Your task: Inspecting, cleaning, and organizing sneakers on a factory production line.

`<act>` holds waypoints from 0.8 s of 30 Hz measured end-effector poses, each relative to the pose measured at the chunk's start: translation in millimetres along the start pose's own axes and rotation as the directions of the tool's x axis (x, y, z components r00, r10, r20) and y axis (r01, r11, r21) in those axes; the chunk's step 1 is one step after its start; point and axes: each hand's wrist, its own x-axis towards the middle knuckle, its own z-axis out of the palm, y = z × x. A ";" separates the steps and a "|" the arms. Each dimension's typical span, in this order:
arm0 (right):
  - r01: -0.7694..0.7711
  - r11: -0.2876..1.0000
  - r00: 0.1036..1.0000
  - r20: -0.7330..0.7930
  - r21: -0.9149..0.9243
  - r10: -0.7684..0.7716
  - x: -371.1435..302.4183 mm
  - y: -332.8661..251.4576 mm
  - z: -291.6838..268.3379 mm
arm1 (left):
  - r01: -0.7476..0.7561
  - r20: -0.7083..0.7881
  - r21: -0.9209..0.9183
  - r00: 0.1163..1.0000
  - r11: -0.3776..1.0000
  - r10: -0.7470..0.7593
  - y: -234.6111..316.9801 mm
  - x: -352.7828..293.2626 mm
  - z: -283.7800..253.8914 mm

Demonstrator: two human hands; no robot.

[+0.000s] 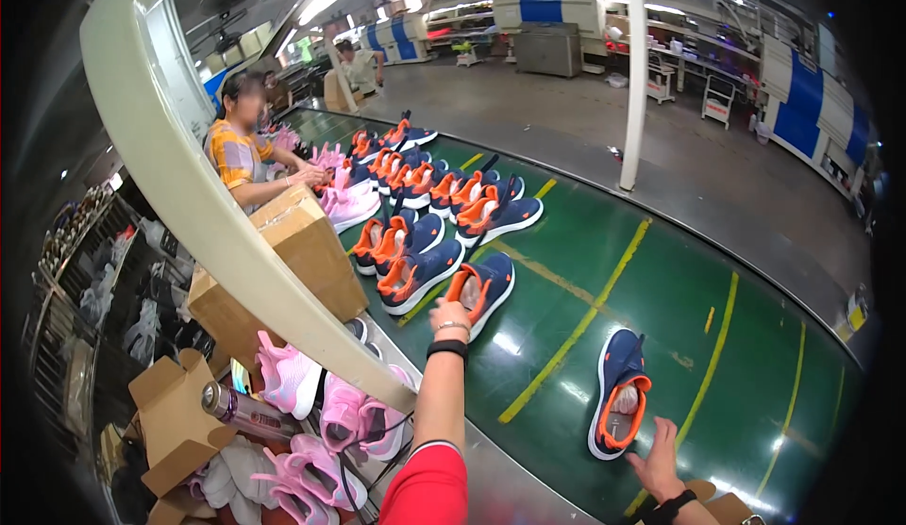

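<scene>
My left hand is closed on the heel of a navy shoe with an orange lining and white sole, at the near edge of the green conveyor belt. Farther right, a single matching shoe lies on the belt, its toe pointing away from me and pale stuffing inside. Just beside its heel is my right hand, fingers apart and holding nothing. Several more navy shoes stand in rows beyond my left hand.
A cardboard box and a curved cream post stand left of the belt. Below are pink shoes, a metal flask and an opened carton. A co-worker handles pink shoes at the far left.
</scene>
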 end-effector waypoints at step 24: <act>0.003 0.782 0.739 0.528 -0.623 0.418 -7.7 53.4 28.1 | -0.176 0.229 0.540 0.972 0.823 0.057 -36.5 60.8 -12.5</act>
